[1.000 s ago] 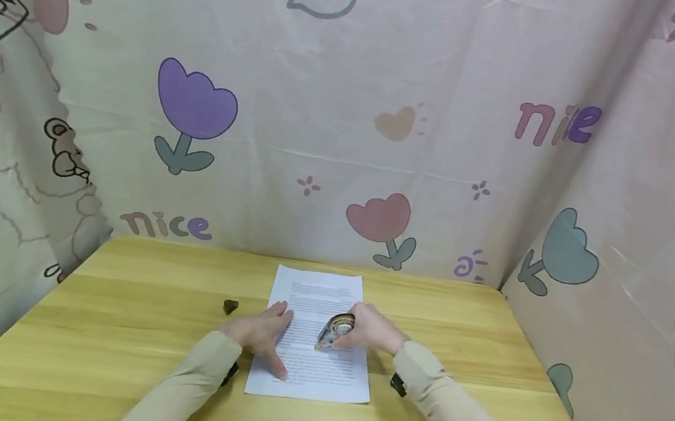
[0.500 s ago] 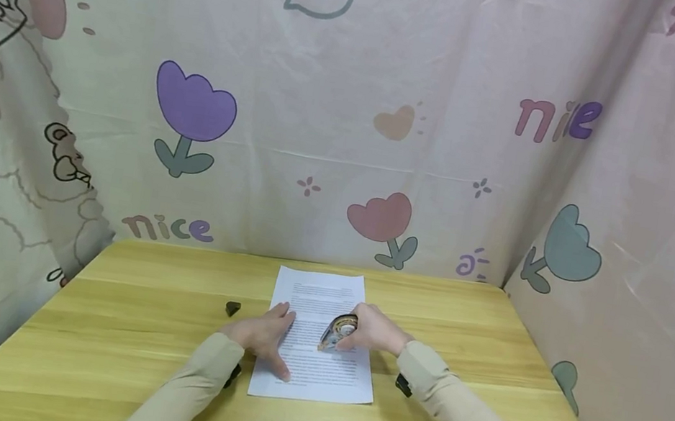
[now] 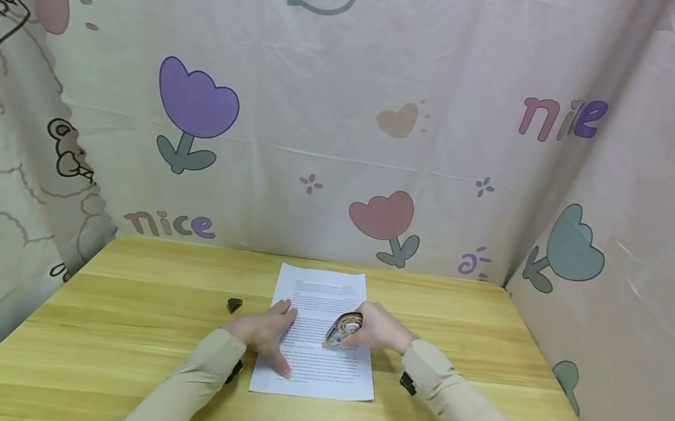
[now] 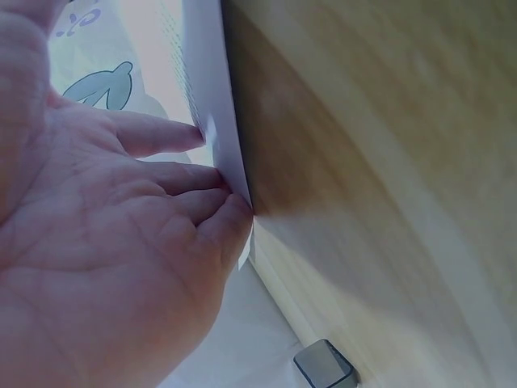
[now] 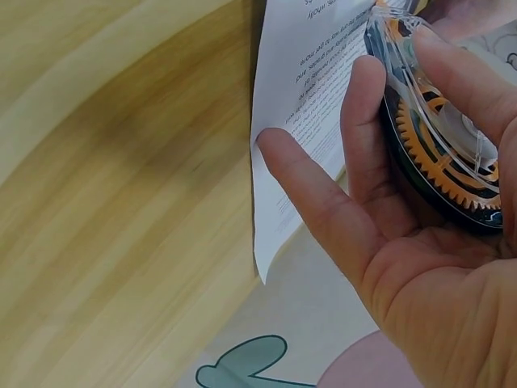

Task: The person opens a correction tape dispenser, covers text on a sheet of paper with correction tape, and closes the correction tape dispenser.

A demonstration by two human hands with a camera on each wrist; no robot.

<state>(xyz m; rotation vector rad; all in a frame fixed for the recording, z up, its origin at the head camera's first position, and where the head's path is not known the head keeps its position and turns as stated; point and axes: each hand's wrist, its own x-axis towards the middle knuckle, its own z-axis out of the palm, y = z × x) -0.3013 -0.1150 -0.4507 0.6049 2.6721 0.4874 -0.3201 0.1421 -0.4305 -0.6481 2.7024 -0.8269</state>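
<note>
A printed sheet of paper [image 3: 313, 374] lies on the wooden table in the head view. Spread over its left side is my left hand [image 3: 262, 332], pressing the paper with fingers and thumb extended; in the left wrist view the fingertips [image 4: 234, 206] meet the paper's edge. My right hand [image 3: 382, 328] grips a clear correction tape dispenser [image 3: 344, 329], tilted with its tip down at the printed lines. The right wrist view shows the dispenser's orange gear [image 5: 436, 158] between thumb and fingers, while one outstretched finger [image 5: 311, 182] touches the sheet near its edge.
A small black piece [image 3: 234, 305] lies on the table [image 3: 117, 323] left of the paper. Behind the table and along both sides hangs a patterned curtain [image 3: 285, 210]. Dark wrist cameras [image 3: 408, 383] sit under both sleeves.
The dispenser in my right hand has slid slightly right across the sheet. My left hand stays in place on the paper. The whole head view has shifted a little.
</note>
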